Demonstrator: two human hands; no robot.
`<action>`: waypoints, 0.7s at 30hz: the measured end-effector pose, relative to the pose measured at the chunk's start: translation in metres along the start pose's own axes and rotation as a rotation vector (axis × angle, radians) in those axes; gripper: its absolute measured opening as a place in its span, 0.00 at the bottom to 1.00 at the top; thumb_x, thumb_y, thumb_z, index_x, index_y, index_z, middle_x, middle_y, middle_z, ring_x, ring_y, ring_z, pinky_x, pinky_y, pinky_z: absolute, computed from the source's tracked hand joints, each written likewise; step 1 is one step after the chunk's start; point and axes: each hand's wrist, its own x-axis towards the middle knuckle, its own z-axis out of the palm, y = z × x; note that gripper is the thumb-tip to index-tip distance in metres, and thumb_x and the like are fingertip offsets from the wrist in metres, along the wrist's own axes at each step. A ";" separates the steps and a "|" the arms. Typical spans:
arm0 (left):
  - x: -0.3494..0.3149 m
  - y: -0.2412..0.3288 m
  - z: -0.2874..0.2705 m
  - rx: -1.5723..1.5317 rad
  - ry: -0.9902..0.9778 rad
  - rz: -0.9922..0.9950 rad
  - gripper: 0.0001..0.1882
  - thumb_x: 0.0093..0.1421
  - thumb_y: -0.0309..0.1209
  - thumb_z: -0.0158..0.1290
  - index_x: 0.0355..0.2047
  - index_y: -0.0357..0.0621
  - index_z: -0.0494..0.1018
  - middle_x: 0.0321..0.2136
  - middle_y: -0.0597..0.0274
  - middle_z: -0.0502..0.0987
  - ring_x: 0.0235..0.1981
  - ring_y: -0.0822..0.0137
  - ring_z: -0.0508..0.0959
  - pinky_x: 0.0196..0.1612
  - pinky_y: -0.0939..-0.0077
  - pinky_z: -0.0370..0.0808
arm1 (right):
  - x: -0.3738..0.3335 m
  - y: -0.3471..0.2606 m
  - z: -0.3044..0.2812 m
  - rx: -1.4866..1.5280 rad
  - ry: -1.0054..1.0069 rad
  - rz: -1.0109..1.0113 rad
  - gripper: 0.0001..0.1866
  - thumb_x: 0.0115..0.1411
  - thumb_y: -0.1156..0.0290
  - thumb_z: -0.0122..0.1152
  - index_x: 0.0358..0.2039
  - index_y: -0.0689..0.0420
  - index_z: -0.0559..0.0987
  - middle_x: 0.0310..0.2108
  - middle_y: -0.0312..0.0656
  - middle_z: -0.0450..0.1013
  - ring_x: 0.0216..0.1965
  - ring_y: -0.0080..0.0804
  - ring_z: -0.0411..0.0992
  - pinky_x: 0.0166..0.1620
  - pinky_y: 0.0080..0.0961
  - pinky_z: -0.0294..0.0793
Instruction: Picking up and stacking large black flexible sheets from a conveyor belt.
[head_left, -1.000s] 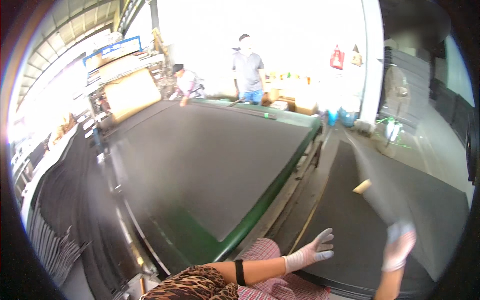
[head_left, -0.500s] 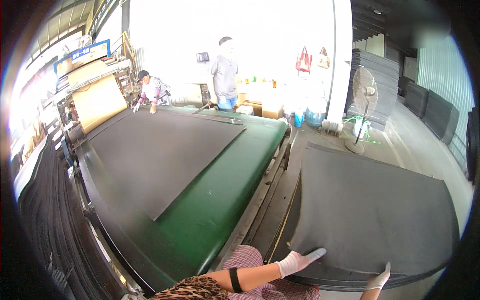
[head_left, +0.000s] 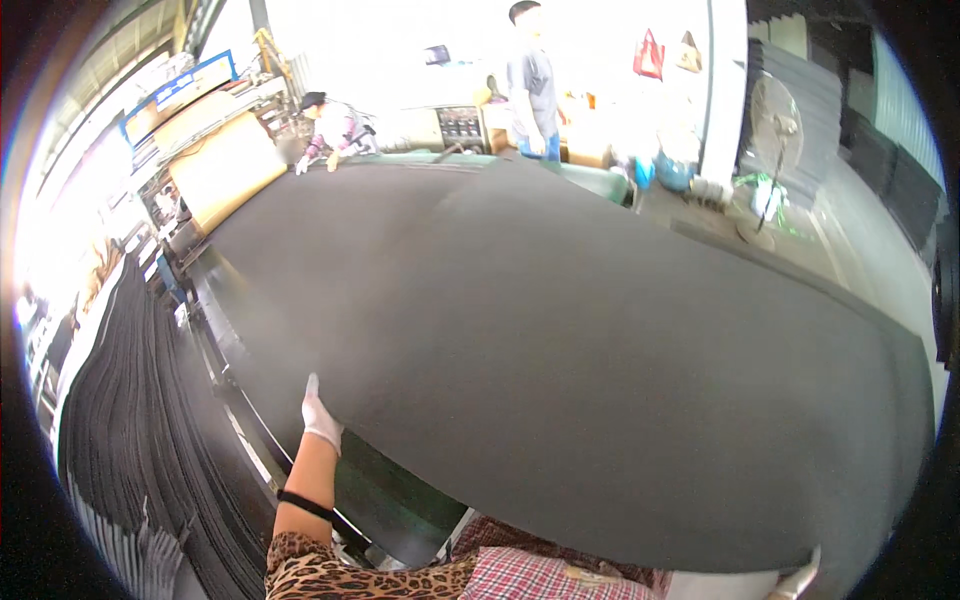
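A large, thin, dark grey sheet [head_left: 600, 330] stretches across the middle, from the green conveyor belt [head_left: 400, 505] to the stack on the right. White-gloved, my left hand [head_left: 321, 415] is closed on its near left corner, thumb on top and fingers hidden beneath. My right hand [head_left: 800, 577], also gloved, grips the near edge at the lower right; only a small part shows. Beyond my left hand, another dark sheet [head_left: 290, 225] lies flat on the belt, partly covered by the one I hold.
A tall pile of dark sheets [head_left: 130, 390] stands at the left. At the belt's far end a capped co-worker [head_left: 340, 130] leans over the sheet by a machine with a tan panel [head_left: 225, 165]. Another person [head_left: 532, 85] stands behind. A fan [head_left: 775, 125] and stacked sheets [head_left: 815, 110] are at right.
Both hands have lifted the top sheet off the right-hand stack. My left hand has swung left across the belt, carrying the sheet's corner. The standing person now faces more sideways.
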 end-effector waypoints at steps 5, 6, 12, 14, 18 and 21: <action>-0.040 -0.155 -0.014 0.227 -0.238 -0.291 0.26 0.60 0.34 0.51 0.57 0.38 0.60 0.58 0.52 0.62 0.59 0.52 0.61 0.65 0.56 0.50 | -0.050 0.108 0.047 -0.008 -0.197 0.019 0.32 0.55 0.60 0.58 0.58 0.61 0.64 0.55 0.49 0.65 0.55 0.45 0.62 0.56 0.41 0.63; -0.065 -0.183 0.020 0.291 -0.181 -0.385 0.25 0.61 0.34 0.50 0.56 0.37 0.61 0.58 0.53 0.62 0.59 0.55 0.61 0.66 0.63 0.51 | -0.075 0.119 0.057 0.084 -0.292 0.049 0.32 0.56 0.59 0.57 0.57 0.61 0.65 0.54 0.49 0.66 0.54 0.45 0.63 0.56 0.41 0.63; -0.041 -0.238 0.049 -0.170 -0.125 -0.567 0.22 0.63 0.29 0.45 0.57 0.35 0.59 0.58 0.52 0.63 0.60 0.53 0.61 0.65 0.56 0.52 | -0.035 0.080 0.064 0.228 -0.365 0.124 0.30 0.55 0.53 0.58 0.52 0.59 0.70 0.51 0.44 0.69 0.52 0.42 0.65 0.54 0.37 0.65; -0.003 -0.228 0.034 -0.201 -0.168 -0.613 0.23 0.62 0.30 0.45 0.57 0.35 0.59 0.58 0.51 0.63 0.59 0.51 0.62 0.65 0.55 0.52 | -0.038 0.078 0.087 -0.086 -0.355 0.064 0.23 0.56 0.51 0.58 0.47 0.51 0.69 0.43 0.39 0.71 0.42 0.31 0.67 0.45 0.44 0.65; 0.054 -0.193 0.014 -0.234 -0.030 -0.334 0.24 0.63 0.35 0.43 0.57 0.36 0.60 0.57 0.51 0.64 0.58 0.51 0.63 0.64 0.55 0.56 | -0.136 0.109 0.176 -0.201 -0.359 0.098 0.30 0.59 0.51 0.55 0.52 0.60 0.59 0.43 0.45 0.69 0.39 0.39 0.71 0.39 0.48 0.73; -0.012 -0.217 0.067 -0.027 -0.251 -0.439 0.22 0.64 0.33 0.42 0.56 0.36 0.60 0.57 0.51 0.64 0.58 0.51 0.63 0.64 0.57 0.57 | -0.196 0.132 0.221 -0.155 -0.660 0.218 0.34 0.58 0.58 0.60 0.55 0.64 0.55 0.43 0.50 0.69 0.36 0.43 0.73 0.32 0.42 0.80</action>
